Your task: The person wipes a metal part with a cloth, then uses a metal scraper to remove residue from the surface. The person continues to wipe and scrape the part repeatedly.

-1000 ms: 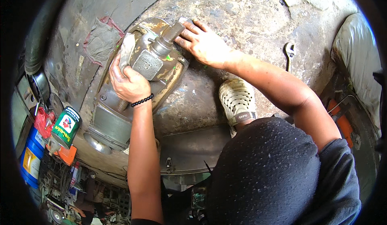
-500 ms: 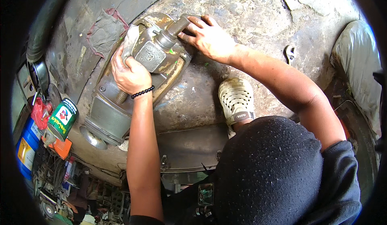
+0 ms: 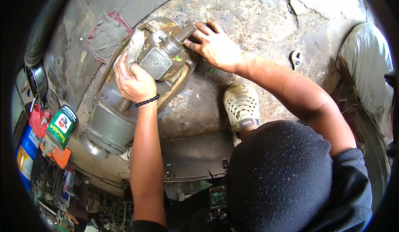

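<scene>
A heavy, worn metal vise-like machine part (image 3: 156,63) lies on the stained floor, with a threaded screw (image 3: 124,104) along its body. My left hand (image 3: 135,82), with a black bead bracelet at the wrist, is closed on a pale rag (image 3: 135,45) and presses it to the left side of the raised block. From the block's top sticks out a thick round metal shaft (image 3: 183,33). My right hand (image 3: 218,49) curls its fingers about the shaft's outer end; the fingertips are partly hidden there.
A grey cloth with a red edge (image 3: 106,39) lies left of the part. An adjustable wrench (image 3: 295,59) is on the floor at right. My pale clog (image 3: 242,105) stands nearby. At lower left are a green can (image 3: 62,126) and a blue container (image 3: 28,149).
The view has shifted slightly. Both hands keep nearly the same places on the machine part, the left with the rag and the right at the shaft.
</scene>
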Available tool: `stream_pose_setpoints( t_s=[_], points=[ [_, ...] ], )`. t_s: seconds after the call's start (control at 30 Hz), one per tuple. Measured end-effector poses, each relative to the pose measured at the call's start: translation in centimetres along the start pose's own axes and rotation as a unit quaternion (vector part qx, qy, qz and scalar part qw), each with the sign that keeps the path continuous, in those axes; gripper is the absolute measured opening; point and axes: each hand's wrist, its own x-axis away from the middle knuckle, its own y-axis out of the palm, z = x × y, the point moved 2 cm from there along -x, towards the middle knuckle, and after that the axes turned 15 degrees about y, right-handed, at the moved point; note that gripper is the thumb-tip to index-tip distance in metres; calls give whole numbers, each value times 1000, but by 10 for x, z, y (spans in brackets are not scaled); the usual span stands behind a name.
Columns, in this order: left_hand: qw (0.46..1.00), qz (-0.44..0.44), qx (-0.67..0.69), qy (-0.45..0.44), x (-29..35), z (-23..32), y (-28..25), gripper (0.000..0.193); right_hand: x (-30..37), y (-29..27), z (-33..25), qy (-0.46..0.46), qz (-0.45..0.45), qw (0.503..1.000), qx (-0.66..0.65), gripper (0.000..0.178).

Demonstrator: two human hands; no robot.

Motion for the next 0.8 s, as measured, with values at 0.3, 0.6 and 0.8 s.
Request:
stream_pose_setpoints(
  t_s=[0.3,0.6,0.8],
  points=[
    [1000,6,-6,8,1,1,-1,36,10,2,14,52,65,991,-106,45],
    [1000,-8,9,-10,-1,5,-4,34,-12,4,8,191,139,967,-97,73],
    [1000,-8,18,-9,-2,5,-4,35,-25,-10,8,205,48,973,-97,63]
  ],
)
